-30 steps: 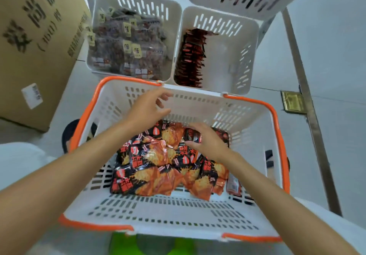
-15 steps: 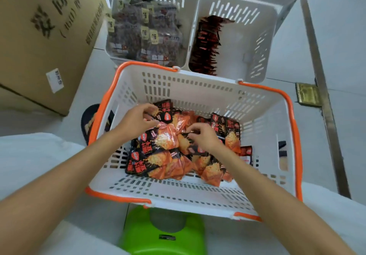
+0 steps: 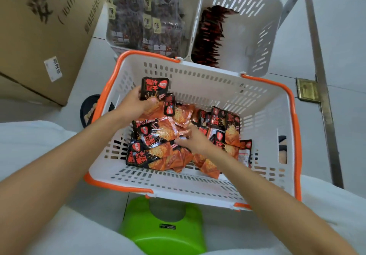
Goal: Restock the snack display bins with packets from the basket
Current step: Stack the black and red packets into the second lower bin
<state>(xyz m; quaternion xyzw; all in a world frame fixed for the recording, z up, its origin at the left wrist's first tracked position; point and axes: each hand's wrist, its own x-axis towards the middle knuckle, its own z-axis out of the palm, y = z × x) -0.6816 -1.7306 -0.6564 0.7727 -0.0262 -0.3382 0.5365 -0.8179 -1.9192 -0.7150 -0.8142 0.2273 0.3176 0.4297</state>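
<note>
Best we gather a neat handful first. Our left hand (image 3: 136,104) clamps a packet (image 3: 153,88) upright by the basket (image 3: 295,136)'s far-left wall. Our right hand (image 3: 196,140) digs into the pile (image 3: 158,150) mid-basket, and we cannot tell whether its fingers close. Beyond the basket, the right bin (image 3: 247,37) is part-filled and the left bin (image 3: 148,17) is packed.

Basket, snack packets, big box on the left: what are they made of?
The basket looks like moulded plastic: white slotted walls with an orange rim, smooth and slightly glossy. The snack packets are thin glossy film, likely plastic or a foil laminate; they crinkle and catch highlights. The box is brown cardboard, matte, with printed black characters and a stuck-on white label.
</note>
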